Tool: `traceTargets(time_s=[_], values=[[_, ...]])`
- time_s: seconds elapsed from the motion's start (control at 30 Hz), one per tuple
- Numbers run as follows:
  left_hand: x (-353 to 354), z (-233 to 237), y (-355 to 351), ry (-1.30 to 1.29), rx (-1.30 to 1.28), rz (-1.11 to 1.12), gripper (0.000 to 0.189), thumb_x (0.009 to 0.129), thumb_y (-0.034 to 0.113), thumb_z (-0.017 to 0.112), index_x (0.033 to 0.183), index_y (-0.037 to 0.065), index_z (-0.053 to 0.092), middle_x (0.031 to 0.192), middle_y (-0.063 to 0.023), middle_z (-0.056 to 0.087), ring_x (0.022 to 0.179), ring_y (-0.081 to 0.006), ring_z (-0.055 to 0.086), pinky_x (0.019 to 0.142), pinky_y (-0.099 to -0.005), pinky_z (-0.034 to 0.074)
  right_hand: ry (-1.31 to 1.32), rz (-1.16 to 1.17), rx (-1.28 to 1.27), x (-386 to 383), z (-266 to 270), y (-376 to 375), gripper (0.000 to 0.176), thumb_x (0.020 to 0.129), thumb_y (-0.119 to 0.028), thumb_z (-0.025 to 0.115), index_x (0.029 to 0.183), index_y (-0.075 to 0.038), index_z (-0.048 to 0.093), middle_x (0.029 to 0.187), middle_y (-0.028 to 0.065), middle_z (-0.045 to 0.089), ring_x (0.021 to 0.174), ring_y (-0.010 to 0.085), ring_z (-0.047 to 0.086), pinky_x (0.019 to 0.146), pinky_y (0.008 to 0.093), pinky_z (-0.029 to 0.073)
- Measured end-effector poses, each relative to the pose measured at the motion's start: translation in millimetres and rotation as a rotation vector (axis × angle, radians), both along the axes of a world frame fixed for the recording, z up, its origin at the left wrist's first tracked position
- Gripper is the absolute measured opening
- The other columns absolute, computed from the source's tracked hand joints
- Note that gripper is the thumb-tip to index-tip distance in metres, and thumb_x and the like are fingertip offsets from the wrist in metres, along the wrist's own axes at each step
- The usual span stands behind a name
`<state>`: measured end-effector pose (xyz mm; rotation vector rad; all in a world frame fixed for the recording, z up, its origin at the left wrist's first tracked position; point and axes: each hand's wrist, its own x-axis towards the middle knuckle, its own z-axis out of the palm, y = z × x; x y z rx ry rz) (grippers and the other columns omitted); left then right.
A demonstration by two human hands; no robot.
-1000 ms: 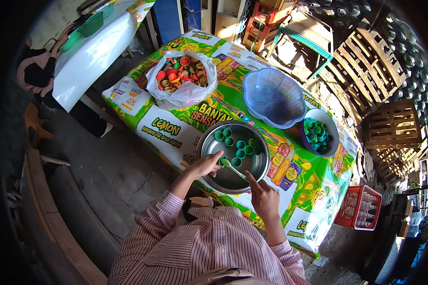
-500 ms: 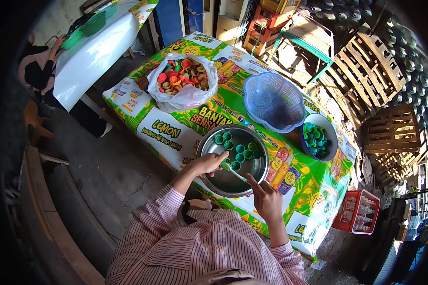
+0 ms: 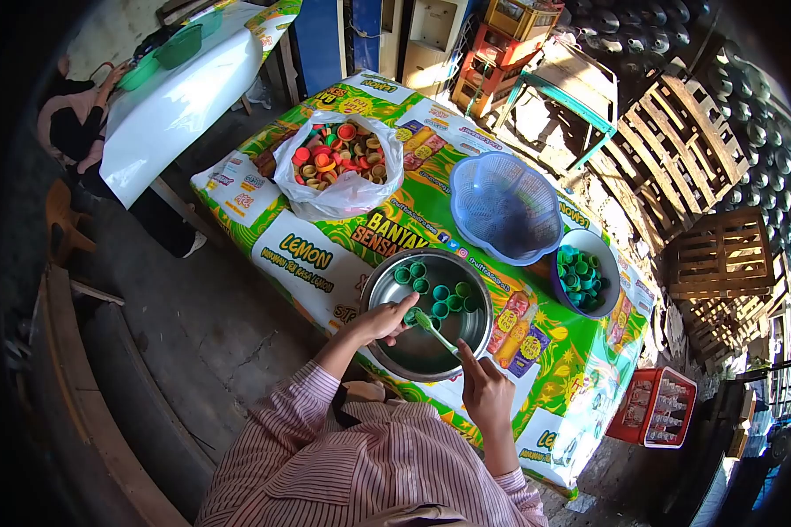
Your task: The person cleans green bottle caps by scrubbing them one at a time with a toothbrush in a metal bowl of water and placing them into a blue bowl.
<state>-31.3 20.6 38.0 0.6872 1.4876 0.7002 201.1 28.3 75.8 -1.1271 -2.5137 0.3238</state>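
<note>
My left hand is over the left side of a metal basin, its fingers closed on a green bottle cap. A light green toothbrush is gripped in my right hand, index finger along the handle. The brush's head is right at the cap by my left fingertips. Several more green caps lie in the basin, mostly toward its far side.
Behind the basin stand a white plastic bag of red and tan caps and a blue plastic basket. To the right is a bowl of green caps. A red crate sits beyond the table; another person is at the far left.
The basin and table sit slightly lower in view. The toothbrush has shifted a little against the cap, its handle now steeper; both hands keep their hold.
</note>
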Motion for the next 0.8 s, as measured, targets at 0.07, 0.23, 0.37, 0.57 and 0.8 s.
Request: traceTargets(time_s=[0.07,0.23,0.37,0.57,0.8], values=[[1.3,4.5,0.4,0.004,0.007,0.005,0.065,0.085,0.066,0.031,0.062,0.006,0.045,0.048,0.0043,0.028,0.041,-0.0084,0.031,0.044,-0.0247,0.039,0.007,0.029,0.02,0.2,-7.9,0.6,0.045,0.079,-0.01,0.058,0.122,-0.023,0.054,0.057,0.0023,0.046,0.044,0.0186,0.048,0.041,0.0335,0.039],[-6.8,-5.3,-2.5,-0.172,0.037,-0.048,0.059,0.087,0.062,0.032,0.057,0.011,0.038,0.048,0.0048,0.025,0.042,-0.0077,0.027,0.046,-0.0255,0.037,0.008,-0.003,0.05,2.7,-4.3,2.9,0.046,0.079,-0.011,0.058,0.123,-0.025,0.053,0.058,0.0008,0.046,0.044,0.0175,0.049,0.04,0.0322,0.04],[-7.7,-17.3,-1.7,-0.175,0.039,-0.002,0.066,0.084,0.066,0.03,0.067,0.005,0.049,0.047,0.0057,0.026,0.041,-0.0071,0.029,0.042,-0.0246,0.038,0.027,0.065,0.008,-3.5,-7.3,1.0,0.041,0.081,-0.01,0.058,0.12,-0.021,0.056,0.057,0.0029,0.046,0.043,0.019,0.047,0.041,0.033,0.038],[-6.3,-9.5,-4.9,-0.112,0.066,0.033,0.069,0.084,0.067,0.03,0.067,0.002,0.048,0.047,0.0059,0.027,0.041,-0.0078,0.031,0.042,-0.0244,0.038,0.028,0.068,0.014,-8.1,-2.8,-1.2,0.041,0.081,-0.01,0.057,0.121,-0.022,0.055,0.059,0.0036,0.048,0.045,0.0197,0.049,0.042,0.0336,0.038],[-10.1,-18.2,-2.6,-0.113,0.023,0.008,0.062,0.087,0.062,0.032,0.087,0.002,0.047,0.048,0.0061,0.026,0.04,-0.007,0.03,0.042,-0.0244,0.039,0.009,0.077,0.034,-8.7,-0.6,-1.0,0.042,0.08,-0.008,0.057,0.12,-0.021,0.056,0.058,0.0039,0.046,0.045,0.0193,0.049,0.042,0.0342,0.039]])
